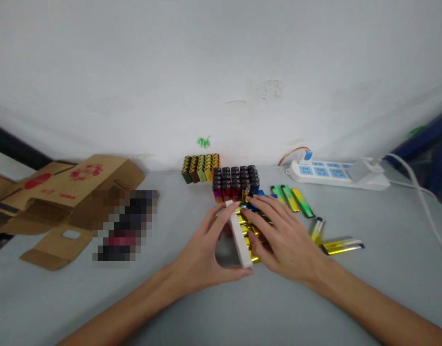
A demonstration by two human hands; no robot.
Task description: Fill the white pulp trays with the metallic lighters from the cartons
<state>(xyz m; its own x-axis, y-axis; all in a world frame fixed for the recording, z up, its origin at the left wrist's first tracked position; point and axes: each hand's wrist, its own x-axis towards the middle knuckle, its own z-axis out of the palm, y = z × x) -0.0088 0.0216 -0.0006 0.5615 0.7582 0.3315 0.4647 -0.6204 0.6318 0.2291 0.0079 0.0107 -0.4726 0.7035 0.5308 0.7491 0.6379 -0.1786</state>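
Observation:
Between its thumb and forefinger, my left hand grips the two ends of a narrow white tray, which stands tilted on the table. My right hand curls over shiny gold lighters lying side by side against the tray, its fingertips and thumb touching them. Part of this row is hidden under the right hand. Just behind my hands stands a block of upright lighters with black tops. Farther back to the left is another block of lighters with gold tops.
Loose green-yellow lighters lie right of my right hand, with a gold lighter nearer. A white power strip with a plugged-in charger and cable stands by the wall. An opened cardboard box and a blurred-out item are left.

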